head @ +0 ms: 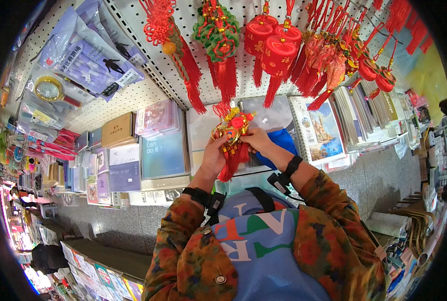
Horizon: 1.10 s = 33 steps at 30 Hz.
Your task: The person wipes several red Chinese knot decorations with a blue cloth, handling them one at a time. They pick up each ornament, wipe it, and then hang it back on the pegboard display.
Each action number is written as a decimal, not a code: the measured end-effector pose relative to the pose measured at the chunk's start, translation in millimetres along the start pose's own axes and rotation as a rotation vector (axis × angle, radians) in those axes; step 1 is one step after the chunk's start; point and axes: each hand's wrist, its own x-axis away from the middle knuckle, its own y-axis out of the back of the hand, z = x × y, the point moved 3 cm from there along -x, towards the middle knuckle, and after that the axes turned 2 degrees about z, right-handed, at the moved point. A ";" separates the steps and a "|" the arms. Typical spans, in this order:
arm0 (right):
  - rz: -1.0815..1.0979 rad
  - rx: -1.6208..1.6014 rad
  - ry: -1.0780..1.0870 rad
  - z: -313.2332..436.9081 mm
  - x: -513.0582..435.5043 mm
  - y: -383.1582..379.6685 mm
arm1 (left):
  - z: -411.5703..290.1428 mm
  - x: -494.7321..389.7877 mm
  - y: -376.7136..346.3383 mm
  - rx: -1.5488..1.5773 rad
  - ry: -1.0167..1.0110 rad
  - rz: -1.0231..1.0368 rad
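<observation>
Both hands hold a bunch of red and gold hanging ornaments [235,129] with red tassels, above the shelf of books. My left hand [213,155] grips the bunch on its left side, by the gold rings. On the right side, the fingers of my right hand [259,140] pinch it near the top of the tassels. A blue cloth [283,145] lies by my right wrist, partly hidden by the forearm. Above the hands hang a green beaded ornament [223,43], red drum-shaped ornaments [278,54] and a red knot ornament [161,24], all with red tassels.
A white pegboard [246,81] rises behind the shelf. Notebooks [163,154] and a spiral-bound book [318,129] lie on the shelf. Packaged jump ropes [91,62] and a magnifying glass [48,89] hang at the left. A grey speckled floor [133,225] shows below the shelf.
</observation>
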 end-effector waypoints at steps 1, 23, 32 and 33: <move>0.009 0.008 0.022 0.8 1.3 1.6 | 0.6 -0.8 -1.5 -0.005 0.014 0.024; -0.128 0.186 0.125 11.0 11.4 6.6 | -2.5 -10.8 9.9 -0.103 -0.078 0.000; -0.307 0.541 0.264 4.8 -11.1 1.0 | 1.8 -11.1 9.2 -0.028 -0.028 -0.069; -0.327 0.569 0.201 3.8 -14.2 3.0 | 1.2 -10.3 7.0 -0.011 -0.019 -0.023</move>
